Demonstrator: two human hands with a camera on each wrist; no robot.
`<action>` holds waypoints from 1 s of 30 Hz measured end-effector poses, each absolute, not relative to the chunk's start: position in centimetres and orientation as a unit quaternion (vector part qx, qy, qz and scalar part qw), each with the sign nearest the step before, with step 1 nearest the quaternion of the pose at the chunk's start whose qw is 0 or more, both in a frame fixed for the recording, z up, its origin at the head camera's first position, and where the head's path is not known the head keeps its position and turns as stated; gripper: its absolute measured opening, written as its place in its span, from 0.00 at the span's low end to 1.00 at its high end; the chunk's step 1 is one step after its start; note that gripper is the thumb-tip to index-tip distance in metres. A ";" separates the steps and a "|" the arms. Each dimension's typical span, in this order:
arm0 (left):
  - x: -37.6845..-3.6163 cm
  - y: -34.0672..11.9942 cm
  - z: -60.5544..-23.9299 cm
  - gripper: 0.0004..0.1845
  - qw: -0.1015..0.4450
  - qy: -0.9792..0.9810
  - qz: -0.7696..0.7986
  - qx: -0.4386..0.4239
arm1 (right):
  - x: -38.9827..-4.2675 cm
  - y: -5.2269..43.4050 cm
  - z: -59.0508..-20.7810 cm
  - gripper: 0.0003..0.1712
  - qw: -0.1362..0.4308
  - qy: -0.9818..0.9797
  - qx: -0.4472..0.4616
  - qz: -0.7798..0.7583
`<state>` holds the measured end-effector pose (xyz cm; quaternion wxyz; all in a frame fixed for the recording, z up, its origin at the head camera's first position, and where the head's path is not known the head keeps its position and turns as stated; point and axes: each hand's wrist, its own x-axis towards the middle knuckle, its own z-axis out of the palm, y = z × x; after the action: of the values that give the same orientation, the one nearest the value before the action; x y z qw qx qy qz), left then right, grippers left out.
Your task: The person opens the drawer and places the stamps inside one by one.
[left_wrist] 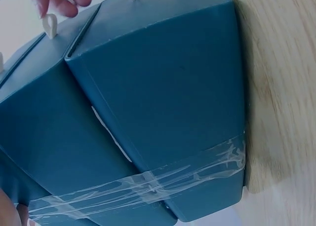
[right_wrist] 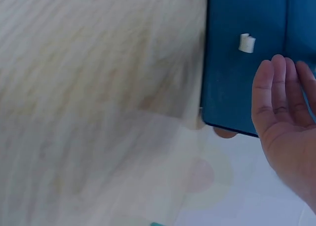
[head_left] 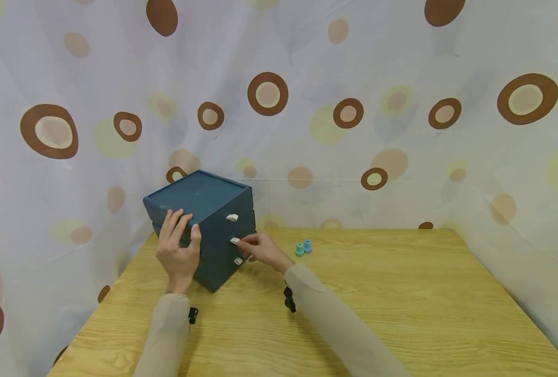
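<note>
A dark blue drawer box stands at the left of the table, set cornerwise, with white pull tabs down its front. My left hand rests against its side and top edge, fingers spread and the thumb by the front corner. At the middle pull tab are the fingertips of my right hand. That tab's loop shows beside the fingertips in the left wrist view. In the right wrist view the fingers are fairly straight, near the lower pull tab; the thumb is hidden.
A green cone-shaped piece and a blue one stand side by side to the right of the box. Clear tape crosses the box's side. A patterned curtain hangs behind the wooden table.
</note>
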<state>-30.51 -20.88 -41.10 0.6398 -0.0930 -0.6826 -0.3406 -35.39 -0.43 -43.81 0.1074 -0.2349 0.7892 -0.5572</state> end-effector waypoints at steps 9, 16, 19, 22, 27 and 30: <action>-30.5 -20.9 -41.0 0.18 0.644 -0.681 -0.334 -0.099 | -35.8 0.2 -45.4 0.13 0.152 0.790 -0.210 -0.555; -30.6 -20.8 -41.0 0.18 0.646 -0.677 -0.337 -0.100 | -35.3 -0.1 -45.7 0.13 0.165 0.803 -0.229 -0.525; -30.6 -20.7 -41.0 0.17 0.646 -0.678 -0.337 -0.098 | -35.0 -0.4 -45.9 0.14 0.181 0.803 -0.221 -0.523; -30.6 -20.7 -41.1 0.18 0.645 -0.680 -0.334 -0.098 | -34.9 -0.7 -46.2 0.14 0.191 0.799 -0.214 -0.529; -30.6 -20.7 -41.1 0.18 0.648 -0.678 -0.333 -0.098 | -34.8 -1.0 -46.2 0.15 0.193 0.794 -0.209 -0.538; -30.6 -20.7 -41.1 0.18 0.648 -0.678 -0.333 -0.100 | -34.7 -1.1 -45.9 0.15 0.190 0.797 -0.204 -0.536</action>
<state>-30.62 -20.73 -41.06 0.6477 -0.1004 -0.6779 -0.3329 -34.71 -1.13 -45.93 0.1905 -0.2043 0.7969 -0.5356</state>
